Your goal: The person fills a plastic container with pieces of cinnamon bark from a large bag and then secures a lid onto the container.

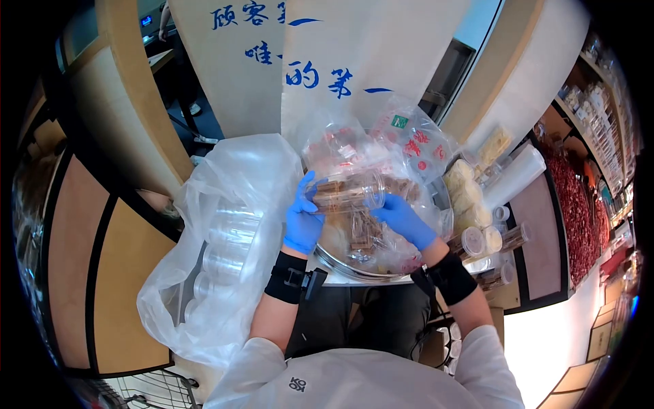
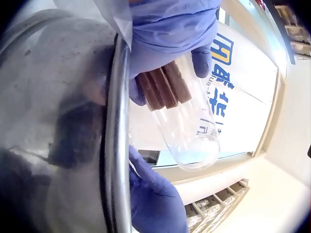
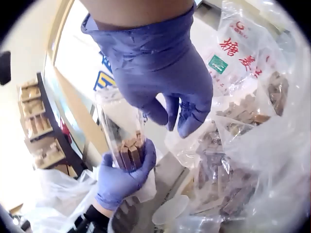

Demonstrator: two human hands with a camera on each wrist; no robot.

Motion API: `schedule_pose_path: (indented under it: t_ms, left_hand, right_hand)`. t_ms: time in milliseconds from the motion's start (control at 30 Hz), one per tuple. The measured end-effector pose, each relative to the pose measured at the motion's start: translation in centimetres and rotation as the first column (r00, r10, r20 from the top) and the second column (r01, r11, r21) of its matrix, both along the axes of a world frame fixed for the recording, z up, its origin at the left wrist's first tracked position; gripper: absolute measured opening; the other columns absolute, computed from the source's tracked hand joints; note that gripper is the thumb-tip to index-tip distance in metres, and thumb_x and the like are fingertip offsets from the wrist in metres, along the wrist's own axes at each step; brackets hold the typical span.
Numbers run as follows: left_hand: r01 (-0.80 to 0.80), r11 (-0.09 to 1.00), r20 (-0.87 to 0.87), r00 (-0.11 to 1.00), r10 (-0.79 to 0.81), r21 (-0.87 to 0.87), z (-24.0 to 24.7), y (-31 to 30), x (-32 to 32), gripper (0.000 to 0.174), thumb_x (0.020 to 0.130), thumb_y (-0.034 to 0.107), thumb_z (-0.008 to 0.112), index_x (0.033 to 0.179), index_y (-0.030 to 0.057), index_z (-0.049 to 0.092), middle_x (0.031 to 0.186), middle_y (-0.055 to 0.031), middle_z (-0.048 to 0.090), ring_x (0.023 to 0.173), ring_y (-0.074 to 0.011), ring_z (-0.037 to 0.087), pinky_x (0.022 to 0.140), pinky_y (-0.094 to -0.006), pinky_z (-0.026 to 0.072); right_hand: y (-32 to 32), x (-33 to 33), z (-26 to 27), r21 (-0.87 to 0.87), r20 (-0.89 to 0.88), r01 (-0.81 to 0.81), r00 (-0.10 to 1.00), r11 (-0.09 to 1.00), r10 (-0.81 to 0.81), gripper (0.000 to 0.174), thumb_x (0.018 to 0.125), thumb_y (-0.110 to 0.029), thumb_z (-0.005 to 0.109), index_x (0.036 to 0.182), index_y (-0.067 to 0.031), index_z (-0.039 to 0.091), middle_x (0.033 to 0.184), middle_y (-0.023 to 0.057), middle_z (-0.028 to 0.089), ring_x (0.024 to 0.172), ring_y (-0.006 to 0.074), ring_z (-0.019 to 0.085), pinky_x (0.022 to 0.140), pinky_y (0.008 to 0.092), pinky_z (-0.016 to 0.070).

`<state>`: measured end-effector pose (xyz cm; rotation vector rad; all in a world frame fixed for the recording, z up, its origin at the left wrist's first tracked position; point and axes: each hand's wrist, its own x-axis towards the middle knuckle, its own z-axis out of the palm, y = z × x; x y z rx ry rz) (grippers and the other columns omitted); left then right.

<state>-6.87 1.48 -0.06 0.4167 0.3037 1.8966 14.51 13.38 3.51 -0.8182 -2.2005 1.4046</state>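
A clear plastic jar [image 1: 351, 192] lies tilted in my blue-gloved left hand [image 1: 303, 221], whose fingers wrap its lower end. Several brown sticks [image 3: 130, 151] stand bundled inside that end; the rest of the jar shows bare clear wall in the left wrist view. My right hand [image 1: 409, 221], gloved in blue too, hovers beside the jar's other end. In the right wrist view its fingers [image 3: 192, 114] hang loosely bent with nothing between them. Below both hands, an open plastic bag of brown sticks [image 3: 233, 182] rests in a round metal basin [image 1: 340, 269].
To my left, a big translucent bag [image 1: 252, 160] holds several clear jars [image 1: 231, 228]. Filled jars [image 1: 470, 242] and a pale plastic roll [image 1: 521, 174] stand at the right. Behind the basin rises a white panel [image 1: 381, 41] with blue writing.
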Motion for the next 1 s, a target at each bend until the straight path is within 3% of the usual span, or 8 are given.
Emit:
schedule_pose_path:
  t_ms: [67, 133, 233, 333, 433, 700, 833, 1000]
  left_hand:
    - [-0.016, 1.000, -0.004, 1.000, 0.016, -0.008, 0.2, -0.1, 0.1, 0.082, 0.059, 0.001, 0.046, 0.141, 0.0071, 0.042, 0.137, -0.0189, 0.046, 0.124, -0.0311, 0.048, 0.104, -0.0392, 0.0423]
    - [-0.080, 0.997, -0.004, 0.997, 0.080, 0.002, 0.0, -0.1, 0.1, 0.083, 0.059, 0.001, 0.046, 0.141, 0.0060, 0.041, 0.137, -0.0195, 0.046, 0.126, -0.0334, 0.045, 0.109, -0.0448, 0.0383]
    - [-0.054, 0.996, 0.014, 0.998, 0.054, 0.067, 0.0, -0.1, 0.0, 0.081, 0.060, -0.001, 0.047, 0.141, 0.0090, 0.043, 0.133, -0.0169, 0.049, 0.126, -0.0324, 0.046, 0.109, -0.0446, 0.0387]
    - [-0.053, 0.997, 0.023, 0.998, 0.052, 0.064, -0.6, 0.2, -0.2, 0.082, 0.060, -0.001, 0.047, 0.141, 0.0093, 0.043, 0.134, -0.0171, 0.049, 0.127, -0.0331, 0.045, 0.109, -0.0457, 0.0379]
    - [-0.058, 0.997, -0.001, 0.998, 0.058, 0.043, -0.5, 0.0, -0.1, 0.082, 0.060, -0.002, 0.047, 0.141, 0.0089, 0.043, 0.134, -0.0173, 0.049, 0.127, -0.0338, 0.045, 0.110, -0.0463, 0.0373]
    - [-0.051, 0.997, 0.018, 0.999, 0.050, 0.050, -0.6, 0.2, 0.0, 0.082, 0.060, 0.000, 0.047, 0.141, 0.0078, 0.042, 0.134, -0.0177, 0.048, 0.127, -0.0348, 0.045, 0.108, -0.0483, 0.0389]
    - [-0.046, 0.997, 0.011, 0.999, 0.046, 0.057, -1.5, 0.3, -0.4, 0.081, 0.061, -0.002, 0.047, 0.141, 0.0089, 0.042, 0.132, -0.0165, 0.050, 0.126, -0.0319, 0.047, 0.108, -0.0450, 0.0396]
    - [-0.051, 0.999, 0.020, 0.999, 0.050, 0.021, 0.0, -0.2, 0.1, 0.082, 0.060, -0.001, 0.047, 0.142, 0.0087, 0.042, 0.133, -0.0157, 0.049, 0.125, -0.0296, 0.047, 0.106, -0.0402, 0.0409]
  right_hand:
    - [0.4, -2.0, -0.2, -0.008, 0.061, -0.094, 0.994, 0.996, 0.094, 0.033, 0.090, -0.022, 0.063, 0.117, -0.0017, 0.062, 0.098, 0.0097, 0.069, 0.087, 0.0226, 0.066, 0.079, 0.0338, 0.0518]
    - [0.8, -3.7, -0.7, 0.403, 0.304, -0.353, 0.922, 0.845, 0.240, 0.033, 0.088, -0.025, 0.062, 0.112, -0.0024, 0.065, 0.099, 0.0155, 0.069, 0.091, 0.0314, 0.066, 0.082, 0.0409, 0.0513]
    - [1.4, -7.1, -1.3, 0.480, 0.520, -0.512, 0.820, 0.712, 0.239, 0.032, 0.083, -0.023, 0.059, 0.105, -0.0019, 0.068, 0.102, 0.0204, 0.068, 0.094, 0.0378, 0.064, 0.084, 0.0453, 0.0505]
    - [-0.5, -9.5, 0.7, 0.307, 0.815, -0.702, 0.543, 0.643, 0.204, 0.031, 0.079, -0.018, 0.056, 0.103, -0.0025, 0.069, 0.103, 0.0210, 0.067, 0.094, 0.0362, 0.065, 0.084, 0.0443, 0.0513]
    - [-1.0, -11.1, 0.0, 0.223, 0.890, -0.691, 0.432, 0.688, 0.146, 0.030, 0.076, -0.014, 0.055, 0.100, -0.0026, 0.070, 0.104, 0.0208, 0.067, 0.095, 0.0355, 0.065, 0.084, 0.0440, 0.0515]
    - [-0.2, -10.6, -2.8, 0.439, 0.750, -0.653, 0.645, 0.617, 0.149, 0.027, 0.080, -0.013, 0.054, 0.101, -0.0048, 0.069, 0.100, 0.0194, 0.067, 0.090, 0.0338, 0.064, 0.078, 0.0437, 0.0507]
    - [-0.2, -6.4, -0.2, 0.496, 0.535, -0.543, 0.806, 0.677, 0.254, 0.019, 0.086, -0.016, 0.053, 0.096, -0.0041, 0.062, 0.092, 0.0175, 0.063, 0.085, 0.0331, 0.063, 0.077, 0.0430, 0.0490]
    - [-1.7, 1.0, 8.4, 0.305, 0.473, -0.511, 0.814, 0.804, 0.338, 0.015, 0.092, -0.017, 0.057, 0.096, -0.0036, 0.059, 0.092, 0.0128, 0.059, 0.085, 0.0255, 0.060, 0.078, 0.0363, 0.0478]
